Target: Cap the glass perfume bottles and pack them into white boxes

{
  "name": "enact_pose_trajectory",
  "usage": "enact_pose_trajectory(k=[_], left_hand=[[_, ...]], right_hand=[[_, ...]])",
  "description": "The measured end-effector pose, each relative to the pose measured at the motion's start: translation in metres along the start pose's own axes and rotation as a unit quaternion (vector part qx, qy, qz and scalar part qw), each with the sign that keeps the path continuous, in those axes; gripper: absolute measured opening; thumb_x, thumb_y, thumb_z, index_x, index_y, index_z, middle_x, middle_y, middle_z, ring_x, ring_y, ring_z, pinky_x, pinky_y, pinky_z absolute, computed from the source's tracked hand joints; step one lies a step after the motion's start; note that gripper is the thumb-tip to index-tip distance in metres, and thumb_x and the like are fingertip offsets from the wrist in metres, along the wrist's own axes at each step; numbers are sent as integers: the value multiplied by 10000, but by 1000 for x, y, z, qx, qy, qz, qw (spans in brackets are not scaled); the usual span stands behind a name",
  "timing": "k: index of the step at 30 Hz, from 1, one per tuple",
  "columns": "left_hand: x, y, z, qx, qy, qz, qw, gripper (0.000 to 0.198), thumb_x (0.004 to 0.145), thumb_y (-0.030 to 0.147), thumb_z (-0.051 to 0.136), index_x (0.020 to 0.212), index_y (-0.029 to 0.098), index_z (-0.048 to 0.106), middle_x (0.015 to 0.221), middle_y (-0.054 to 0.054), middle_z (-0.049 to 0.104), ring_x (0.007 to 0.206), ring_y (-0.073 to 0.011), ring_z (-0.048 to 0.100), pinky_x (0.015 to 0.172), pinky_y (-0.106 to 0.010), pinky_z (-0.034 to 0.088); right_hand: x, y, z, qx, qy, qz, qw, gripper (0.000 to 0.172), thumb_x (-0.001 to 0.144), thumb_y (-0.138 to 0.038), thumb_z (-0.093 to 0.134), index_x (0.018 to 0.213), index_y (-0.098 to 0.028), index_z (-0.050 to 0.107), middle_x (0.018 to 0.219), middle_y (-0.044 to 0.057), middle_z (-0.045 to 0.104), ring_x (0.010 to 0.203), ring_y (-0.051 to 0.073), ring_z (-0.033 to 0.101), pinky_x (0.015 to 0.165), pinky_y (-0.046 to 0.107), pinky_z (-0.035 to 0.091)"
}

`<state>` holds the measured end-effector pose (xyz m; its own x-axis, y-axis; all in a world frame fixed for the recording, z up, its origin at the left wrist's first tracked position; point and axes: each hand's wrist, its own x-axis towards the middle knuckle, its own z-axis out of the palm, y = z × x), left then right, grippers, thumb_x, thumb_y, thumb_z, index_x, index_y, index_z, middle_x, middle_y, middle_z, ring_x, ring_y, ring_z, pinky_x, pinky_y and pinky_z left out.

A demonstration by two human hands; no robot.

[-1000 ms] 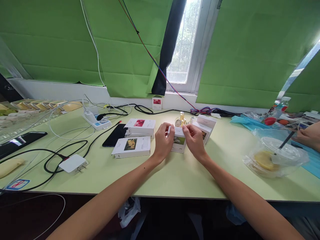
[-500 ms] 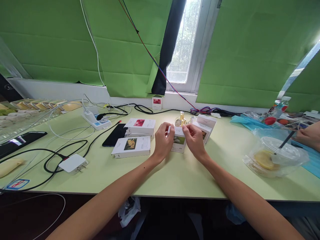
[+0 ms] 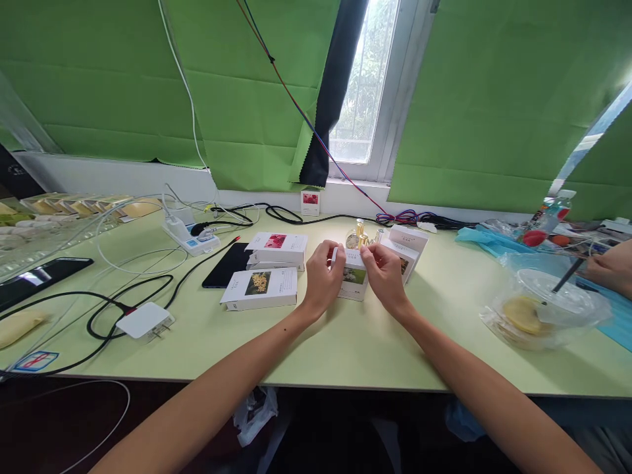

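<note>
Between my two hands a small white box [image 3: 353, 276] with a green-and-white flower picture stands upright on the table. My left hand [image 3: 323, 273] grips its left upper edge, thumb and fingers closed. On the opposite edge, my right hand [image 3: 385, 273] pinches the upper right corner. Small bottles with gold caps [image 3: 360, 234] stand just behind the box. Beyond my right hand other white boxes [image 3: 409, 245] lean upright, partly hidden. To the left lie a box with a yellow flower picture [image 3: 259, 288] and a box with a pink flower picture [image 3: 277, 247].
A dark phone [image 3: 224, 264] lies partly under the boxes at left, near a power strip [image 3: 190, 238], a white charger [image 3: 145, 322] and loose cables. At right stand a bagged lidded cup [image 3: 536, 306] with a straw and another person's hand [image 3: 612, 266]. A small pink-pictured box [image 3: 310, 203] stands against the wall.
My hands and the box stay almost in the same place; the view shifts very slightly. The other person's hand at right moves a little.
</note>
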<state>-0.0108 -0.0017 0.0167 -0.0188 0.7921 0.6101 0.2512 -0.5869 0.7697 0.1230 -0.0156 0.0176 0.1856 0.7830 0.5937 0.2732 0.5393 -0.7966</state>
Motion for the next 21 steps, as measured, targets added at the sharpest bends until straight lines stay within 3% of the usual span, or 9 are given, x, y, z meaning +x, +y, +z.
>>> enact_pose_trajectory(k=[21], left_hand=[[2,2,-1,9,-11,-2,1000,228,964,342,494,787,200,520,675,36,528,593,-95,451,572,-218,361]], right_hand=[[2,-2,0,-34,3,-9,999,343,918,-439,538,676,-195,538,618,-23,485,592,126,422,554,265,318]])
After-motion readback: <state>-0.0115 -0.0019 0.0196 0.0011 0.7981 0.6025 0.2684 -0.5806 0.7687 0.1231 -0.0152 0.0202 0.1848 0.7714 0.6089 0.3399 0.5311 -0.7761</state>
